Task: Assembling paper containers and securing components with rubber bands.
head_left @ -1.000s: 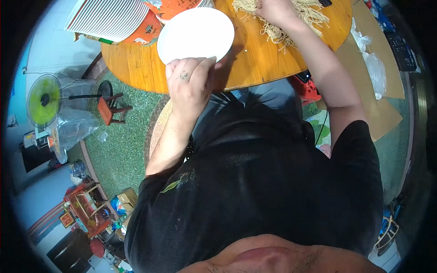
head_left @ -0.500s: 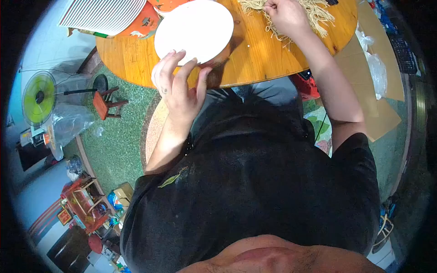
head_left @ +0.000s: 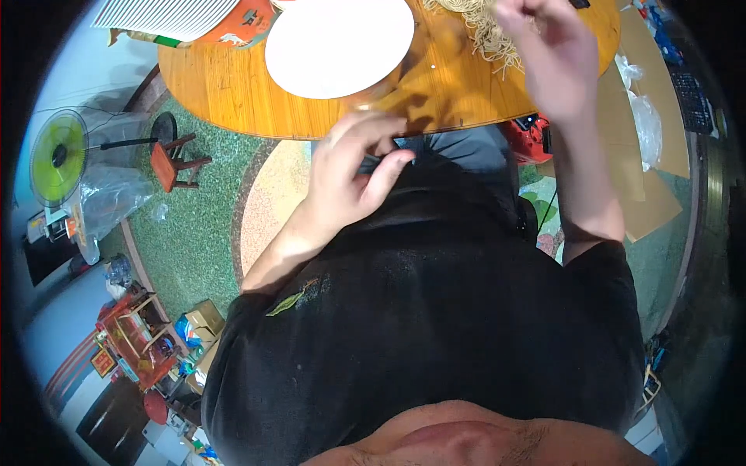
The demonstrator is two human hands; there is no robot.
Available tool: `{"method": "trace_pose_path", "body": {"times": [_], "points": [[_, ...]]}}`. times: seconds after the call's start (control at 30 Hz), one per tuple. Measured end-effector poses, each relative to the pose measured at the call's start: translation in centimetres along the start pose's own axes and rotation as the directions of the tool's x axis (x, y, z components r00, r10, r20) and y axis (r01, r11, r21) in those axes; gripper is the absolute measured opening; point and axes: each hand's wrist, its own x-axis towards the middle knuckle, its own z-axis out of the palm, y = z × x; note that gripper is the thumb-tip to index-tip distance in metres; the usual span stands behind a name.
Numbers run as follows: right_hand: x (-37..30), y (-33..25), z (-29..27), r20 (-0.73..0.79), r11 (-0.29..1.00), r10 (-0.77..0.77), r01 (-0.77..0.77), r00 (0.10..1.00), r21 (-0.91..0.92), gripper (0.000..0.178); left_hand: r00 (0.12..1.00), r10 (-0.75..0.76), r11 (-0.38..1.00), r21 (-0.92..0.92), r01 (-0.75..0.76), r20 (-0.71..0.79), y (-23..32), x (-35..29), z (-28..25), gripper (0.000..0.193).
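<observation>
My left hand (head_left: 350, 167) is in front of the near table edge, below a white round disc (head_left: 338, 46). Its fingers are bent and the thumb stands apart, with nothing visible between them. The disc lies on the wooden table (head_left: 249, 97), and its kind does not show. My right hand (head_left: 563, 66) is raised at the right, blurred, with its fingers curled together; what they hold, if anything, cannot be made out. Beside it a heap of beige cords (head_left: 493, 39) with loose ends lies on the table.
A white ribbed stack (head_left: 167, 15) and a red printed package (head_left: 245, 23) sit at the far left. Left of the table stand a green fan (head_left: 61, 158) and a small wooden stool (head_left: 175, 163). Flattened cardboard (head_left: 614, 147) with clear plastic (head_left: 645, 128) lies to the right.
My left hand has come away from the disc's near edge, moving right and toward me. My right hand has lifted off the cords and moved right and nearer.
</observation>
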Motion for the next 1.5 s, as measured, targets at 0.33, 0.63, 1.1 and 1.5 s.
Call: {"method": "trace_pose_path", "body": {"times": [0.33,0.63,1.1,1.5], "points": [[-9.6,-0.5,4.8,0.301,0.876,-0.361,0.431,0.883,-0.214,0.016,0.696,-0.542,0.117,-0.778,0.617,0.471,-0.9,-0.5,2.4,0.028],[-10.5,0.4,5.0,0.378,0.918,-0.288,0.365,0.880,-0.152,0.018,0.748,-0.591,0.118,-0.885,0.451,0.302,-2.1,-2.7,1.5,0.020],[-12.4,1.0,6.3,0.455,0.991,0.128,-0.130,0.881,-0.027,0.021,0.803,-0.592,0.314,-0.898,0.310,0.071,-2.6,-3.7,1.7,0.024],[-12.9,0.4,9.2,0.295,0.938,0.210,-0.278,0.932,0.209,0.006,0.817,-0.561,0.405,-0.816,0.412,0.134,-2.0,-4.2,1.3,0.008]]}}
